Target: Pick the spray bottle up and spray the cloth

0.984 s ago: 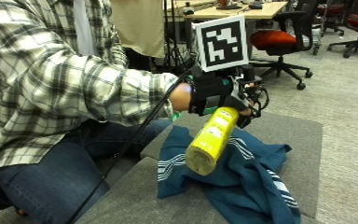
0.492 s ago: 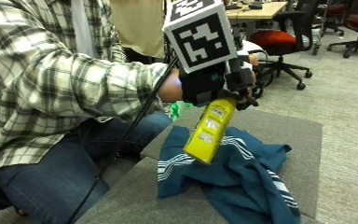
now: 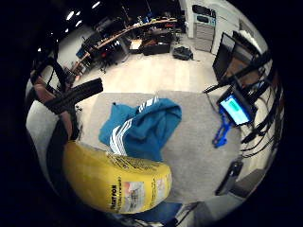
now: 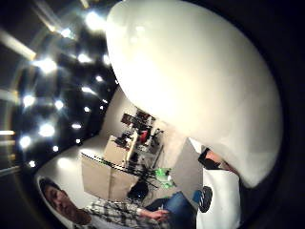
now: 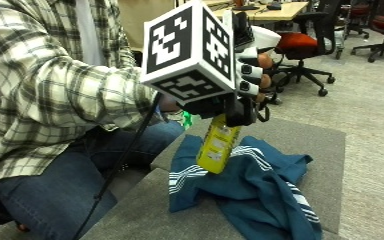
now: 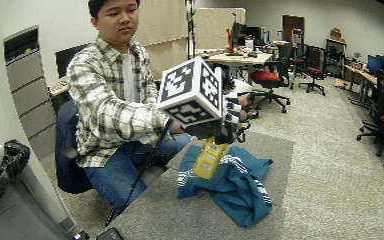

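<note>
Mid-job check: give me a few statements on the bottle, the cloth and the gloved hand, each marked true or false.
1. The right hand holds the yellow spray bottle by its top. True.
2. The bottle stands on the table. False: it hangs in the air above the cloth.
3. The blue cloth lies crumpled on the grey table. True.
4. The cloth is folded flat. False: it is bunched, with white stripes showing.

Above cloth: the bottle (image 5: 218, 144) hangs upright from the hand (image 5: 245, 85), its base just over the cloth (image 5: 258, 187).
Right: bare table (image 5: 315, 145) beside the cloth.
Near: bare table edge.
Left: person's knee (image 5: 79, 170) close beside the table.
</note>
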`<action>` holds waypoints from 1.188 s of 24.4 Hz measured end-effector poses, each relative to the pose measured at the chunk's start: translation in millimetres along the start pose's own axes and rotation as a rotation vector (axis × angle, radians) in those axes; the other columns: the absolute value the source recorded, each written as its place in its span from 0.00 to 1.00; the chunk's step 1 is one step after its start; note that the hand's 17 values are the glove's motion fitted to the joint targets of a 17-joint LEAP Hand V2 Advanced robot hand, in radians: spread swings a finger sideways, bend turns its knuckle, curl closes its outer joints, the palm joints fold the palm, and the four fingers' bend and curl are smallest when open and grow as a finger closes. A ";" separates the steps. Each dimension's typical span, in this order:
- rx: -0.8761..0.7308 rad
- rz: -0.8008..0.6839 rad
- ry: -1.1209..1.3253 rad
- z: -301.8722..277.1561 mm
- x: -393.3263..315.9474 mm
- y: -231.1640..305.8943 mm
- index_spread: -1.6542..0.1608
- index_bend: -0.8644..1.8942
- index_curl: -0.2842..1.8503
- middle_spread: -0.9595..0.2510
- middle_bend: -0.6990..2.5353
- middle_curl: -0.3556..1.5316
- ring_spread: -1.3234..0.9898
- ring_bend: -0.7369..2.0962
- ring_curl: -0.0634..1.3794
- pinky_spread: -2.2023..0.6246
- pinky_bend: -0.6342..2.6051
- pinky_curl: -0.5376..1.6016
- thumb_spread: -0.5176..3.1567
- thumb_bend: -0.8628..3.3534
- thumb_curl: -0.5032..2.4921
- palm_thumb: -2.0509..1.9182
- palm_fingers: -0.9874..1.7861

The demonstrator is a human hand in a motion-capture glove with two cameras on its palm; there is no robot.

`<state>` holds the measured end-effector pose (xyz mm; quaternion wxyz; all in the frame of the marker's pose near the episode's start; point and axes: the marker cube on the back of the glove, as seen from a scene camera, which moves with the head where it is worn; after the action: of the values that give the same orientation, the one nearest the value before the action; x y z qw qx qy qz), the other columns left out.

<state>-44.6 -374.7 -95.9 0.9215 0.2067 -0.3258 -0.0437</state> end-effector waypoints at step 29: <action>0.182 -0.056 -0.367 15.5 -47.5 18.0 0.75 0.36 0.36 0.63 0.35 0.48 0.49 0.48 0.38 0.72 0.40 0.45 0.25 0.20 0.43 0.78 0.79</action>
<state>-92.4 -353.6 -105.4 0.8228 0.2867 -0.4848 -0.0766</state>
